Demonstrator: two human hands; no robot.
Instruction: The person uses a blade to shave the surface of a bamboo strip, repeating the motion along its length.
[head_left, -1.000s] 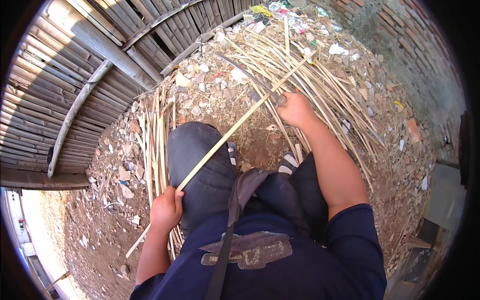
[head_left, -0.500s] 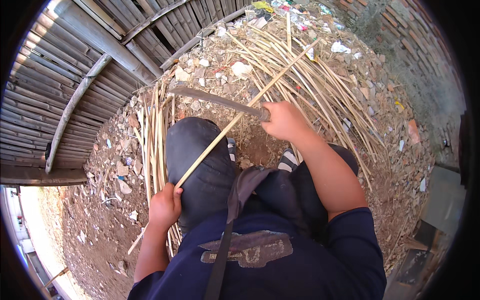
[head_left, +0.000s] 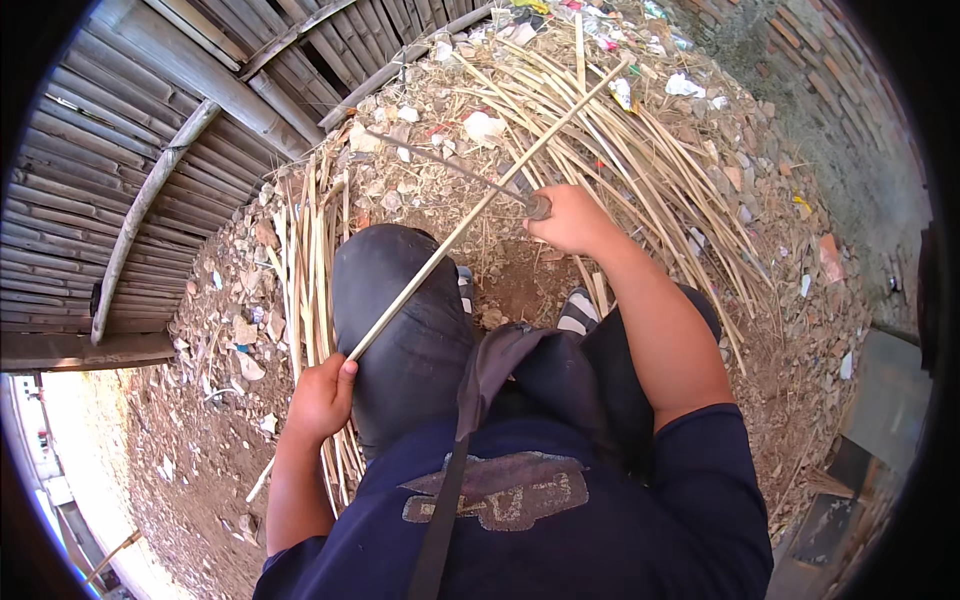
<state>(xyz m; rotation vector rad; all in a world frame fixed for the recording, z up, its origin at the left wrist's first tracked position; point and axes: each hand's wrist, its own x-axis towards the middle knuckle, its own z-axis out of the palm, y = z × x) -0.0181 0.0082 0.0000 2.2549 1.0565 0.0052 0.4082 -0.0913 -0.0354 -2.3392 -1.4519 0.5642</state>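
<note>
My left hand (head_left: pixel 322 398), beside my left knee, is closed round a long pale bamboo strip (head_left: pixel 430 268). The strip slants up and right across the knee, and its short tail sticks out behind the hand. Ahead of my knees, my right hand (head_left: pixel 572 222) grips the handle of a machete (head_left: pixel 440 163). Its dark blade points up and left, seen almost edge-on. Blade and strip cross close to the handle; whether they touch I cannot tell.
A large heap of bamboo strips (head_left: pixel 640 180) lies ahead to the right. A smaller bundle (head_left: pixel 310 270) lies left of my knee. Stones and litter cover the dirt ground. A bamboo wall (head_left: pixel 90 210) stands at left, a brick wall (head_left: pixel 840 120) at right.
The machete has rolled from showing its flat side to nearly edge-on. The bamboo strip and my left hand have shifted slightly up and left. My right hand has moved a little.
</note>
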